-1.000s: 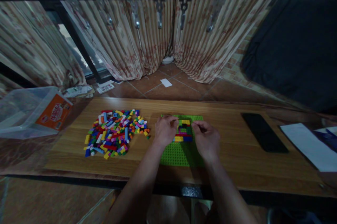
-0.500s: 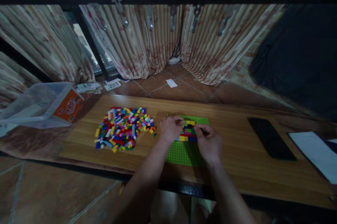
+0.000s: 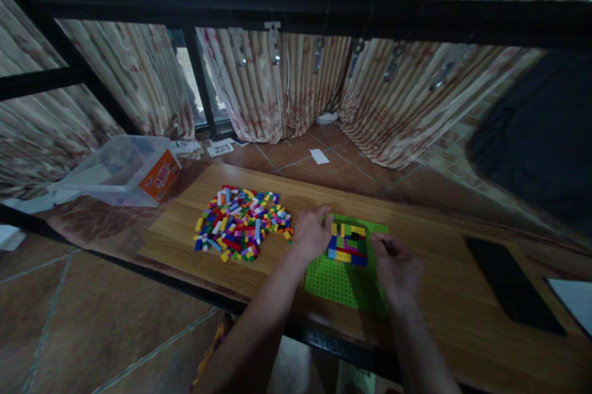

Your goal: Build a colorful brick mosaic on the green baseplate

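Note:
A green studded baseplate [image 3: 340,286] lies on the wooden table. Toy building bricks [image 3: 348,245] in yellow, blue, red, magenta and light blue form a low, roughly rectangular build on its upper part. Resting at the build's left side, my left hand [image 3: 312,233] has its fingers loosely bent and apart, with nothing visible in them. My right hand [image 3: 398,263] is just off the build's right side, over the plate's edge. Its thumb and index finger are pinched together; anything between them is too small or hidden to make out.
Left of the plate spreads a pile of loose mixed bricks [image 3: 240,221]. A clear plastic box [image 3: 124,172] with an orange label stands beyond the table's left end. A black phone-like slab [image 3: 513,286] and a white sheet [image 3: 576,301] lie to the right. A dark metal bar [image 3: 296,15] crosses behind.
The view has swung left, so everything sits further right. My right hand has drawn away from the build to its right; my left hand has eased off its left side, uncovering more bricks.

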Tool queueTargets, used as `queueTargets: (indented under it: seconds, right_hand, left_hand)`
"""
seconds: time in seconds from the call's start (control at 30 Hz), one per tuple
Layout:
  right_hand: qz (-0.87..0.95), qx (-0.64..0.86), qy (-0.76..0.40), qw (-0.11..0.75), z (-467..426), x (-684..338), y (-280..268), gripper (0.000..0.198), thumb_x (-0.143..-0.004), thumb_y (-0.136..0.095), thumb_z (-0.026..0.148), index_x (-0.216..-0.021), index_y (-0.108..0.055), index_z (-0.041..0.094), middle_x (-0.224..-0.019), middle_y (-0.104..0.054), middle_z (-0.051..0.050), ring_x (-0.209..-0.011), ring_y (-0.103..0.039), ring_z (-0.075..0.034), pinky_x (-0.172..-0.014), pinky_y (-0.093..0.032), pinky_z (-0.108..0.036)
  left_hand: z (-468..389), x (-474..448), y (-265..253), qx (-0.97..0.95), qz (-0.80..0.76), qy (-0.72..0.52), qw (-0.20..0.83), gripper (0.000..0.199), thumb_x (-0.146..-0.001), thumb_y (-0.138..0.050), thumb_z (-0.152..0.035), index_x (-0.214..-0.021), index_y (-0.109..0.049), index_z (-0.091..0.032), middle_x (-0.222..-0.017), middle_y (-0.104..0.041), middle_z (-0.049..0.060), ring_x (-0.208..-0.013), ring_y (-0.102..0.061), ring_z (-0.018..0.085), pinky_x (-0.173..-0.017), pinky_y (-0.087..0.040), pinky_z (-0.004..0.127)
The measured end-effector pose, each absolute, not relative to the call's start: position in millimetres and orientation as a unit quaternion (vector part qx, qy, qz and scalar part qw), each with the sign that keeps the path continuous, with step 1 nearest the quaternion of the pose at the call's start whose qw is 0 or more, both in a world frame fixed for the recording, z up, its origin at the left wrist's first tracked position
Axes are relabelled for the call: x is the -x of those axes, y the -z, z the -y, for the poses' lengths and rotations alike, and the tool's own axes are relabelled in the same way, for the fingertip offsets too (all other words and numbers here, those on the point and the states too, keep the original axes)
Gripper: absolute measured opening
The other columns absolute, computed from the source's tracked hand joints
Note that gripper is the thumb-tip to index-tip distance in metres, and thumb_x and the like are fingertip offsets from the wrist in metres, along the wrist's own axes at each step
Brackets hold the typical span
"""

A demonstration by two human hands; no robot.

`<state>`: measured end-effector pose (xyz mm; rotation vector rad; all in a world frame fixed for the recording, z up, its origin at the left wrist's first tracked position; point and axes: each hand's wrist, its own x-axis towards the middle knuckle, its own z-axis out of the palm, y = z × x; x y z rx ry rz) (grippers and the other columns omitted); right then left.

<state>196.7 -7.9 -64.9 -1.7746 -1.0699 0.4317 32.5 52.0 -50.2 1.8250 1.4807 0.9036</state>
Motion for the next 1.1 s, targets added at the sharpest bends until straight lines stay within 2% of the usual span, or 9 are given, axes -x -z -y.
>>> queueTargets:
  seconds: [0.2,0.3,0.4,0.57,0.73,1.1]
  right_hand:
    - [0.468,0.703,-0.169,0.509,8,-178,62,0.029,-0.078,-0.059,0.044,-0.081,-0.071,0.017,-0.082,-0.073,-0.009,-0.077,-0.067,-0.025,-0.074,-0.051,-0.037]
    - [0.526,0.671,-0.155,0.499,11,-161,63,0.030,-0.082,-0.057,0.045,-0.084,-0.070,0.018,-0.086,-0.072,-0.008,-0.078,-0.066,-0.022,-0.074,-0.050,-0.035]
    - [0.595,0.624,-0.168,0.477,14,-140,67,0.026,-0.087,-0.053,0.041,-0.085,-0.069,0.021,-0.088,-0.071,-0.006,-0.081,-0.065,-0.020,-0.075,-0.049,-0.033]
    - [0.693,0.563,-0.173,0.416,19,-106,73,0.021,-0.091,-0.049,0.031,-0.090,-0.068,0.022,-0.087,-0.069,-0.004,-0.083,-0.064,-0.019,-0.077,-0.048,-0.032]
    - [0.728,0.532,-0.178,0.395,19,-82,79,0.019,-0.091,-0.048,0.026,-0.093,-0.067,0.023,-0.089,-0.068,-0.004,-0.085,-0.063,-0.019,-0.080,-0.049,-0.034]
    - [0.751,0.520,-0.185,0.362,10,-32,80,0.021,-0.091,-0.050,0.027,-0.105,-0.066,0.024,-0.099,-0.067,-0.005,-0.096,-0.059,-0.022,-0.088,-0.046,-0.037]
  left_hand:
    - [-77,29,46,-0.529,-0.575,-0.533,0.325,0.023,-0.081,-0.057,-0.022,-0.098,-0.071,-0.016,-0.095,-0.074,0.007,-0.091,-0.067,0.019,-0.085,-0.050,0.031]
    - [-81,52,42,-0.419,-0.559,-0.616,0.364,0.022,-0.075,-0.061,-0.026,-0.091,-0.071,-0.014,-0.078,-0.071,0.003,-0.075,-0.065,0.015,-0.072,-0.049,0.027]
    - [-76,64,33,-0.352,-0.527,-0.663,0.398,0.025,-0.070,-0.066,-0.030,-0.087,-0.070,-0.013,-0.073,-0.068,0.001,-0.068,-0.061,0.012,-0.067,-0.046,0.023]
    - [-66,77,20,-0.292,-0.506,-0.707,0.397,0.027,-0.067,-0.068,-0.032,-0.086,-0.070,-0.013,-0.076,-0.068,0.004,-0.069,-0.060,0.010,-0.066,-0.045,0.021]
    - [-62,93,17,-0.246,-0.500,-0.727,0.402,0.029,-0.063,-0.071,-0.035,-0.083,-0.068,-0.014,-0.075,-0.067,0.002,-0.063,-0.056,0.008,-0.062,-0.042,0.020]
    - [-58,110,17,-0.229,-0.478,-0.734,0.425,0.027,-0.062,-0.071,-0.032,-0.083,-0.067,-0.014,-0.074,-0.066,0.002,-0.060,-0.055,0.006,-0.061,-0.042,0.019]
